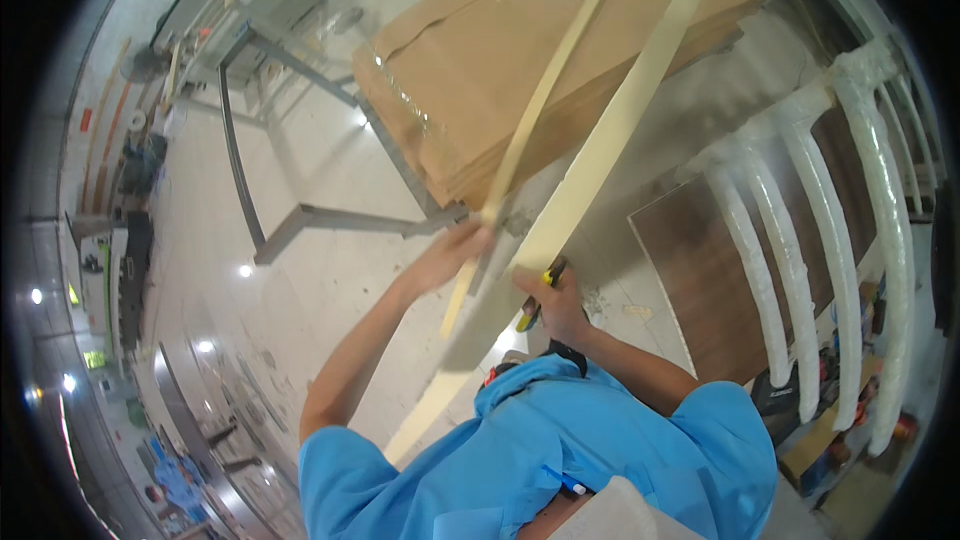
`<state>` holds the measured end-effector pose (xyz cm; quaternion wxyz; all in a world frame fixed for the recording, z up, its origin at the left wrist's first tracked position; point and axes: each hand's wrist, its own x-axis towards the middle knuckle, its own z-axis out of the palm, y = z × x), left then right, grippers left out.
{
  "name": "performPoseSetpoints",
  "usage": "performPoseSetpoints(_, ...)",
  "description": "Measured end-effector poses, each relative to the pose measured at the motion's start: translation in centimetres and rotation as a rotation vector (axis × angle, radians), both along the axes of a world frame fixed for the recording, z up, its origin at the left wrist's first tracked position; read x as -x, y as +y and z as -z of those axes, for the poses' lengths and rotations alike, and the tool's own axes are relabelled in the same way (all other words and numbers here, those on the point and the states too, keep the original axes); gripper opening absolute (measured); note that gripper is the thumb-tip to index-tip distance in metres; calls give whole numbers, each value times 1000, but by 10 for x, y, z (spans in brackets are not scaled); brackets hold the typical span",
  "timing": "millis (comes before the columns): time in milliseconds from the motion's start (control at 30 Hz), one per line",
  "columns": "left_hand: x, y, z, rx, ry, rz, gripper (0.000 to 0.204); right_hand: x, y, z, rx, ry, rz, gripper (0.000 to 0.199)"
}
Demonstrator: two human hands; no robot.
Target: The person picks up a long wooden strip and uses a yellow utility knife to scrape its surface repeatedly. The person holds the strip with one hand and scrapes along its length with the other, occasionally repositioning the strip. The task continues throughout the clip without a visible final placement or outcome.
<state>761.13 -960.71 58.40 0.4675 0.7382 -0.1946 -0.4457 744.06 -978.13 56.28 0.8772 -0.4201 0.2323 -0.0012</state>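
A narrow pale-yellow strip [545,90] runs from the far stack back toward me, and my left hand [462,252] grips it near its close end. To its right lies a wider pale board [605,150], slanting from the far edge down past my left side. My right hand [560,305] is closed around a yellow-and-black tool [527,318] that looks like a utility knife. The right thumb also rests against the wide board's edge. Motion blurs the left fingers a little, and the knife's blade cannot be made out.
Brown cardboard sheets [450,70] are stacked ahead. A grey metal frame [340,220] stands to the left. On the right are a dark brown panel [690,290] and a rack with plastic-wrapped bars [820,170]. Far lower left, another person [178,480] in blue is visible.
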Motion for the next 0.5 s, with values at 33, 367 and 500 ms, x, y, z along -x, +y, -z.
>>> performPoseSetpoints(33, 38, 33, -3, -68, 198, -94, 67, -1, -3, -6, 25, -7, -22, 13)
performPoseSetpoints(367, 325, 236, -59, -175, -80, -734, 77, 34, 100, -72, 226, -331, -482, 21)
performPoseSetpoints(500, 434, 300, -37, -188, -420, -1009, 78, 71, 176, -105, 206, -467, -637, 17)
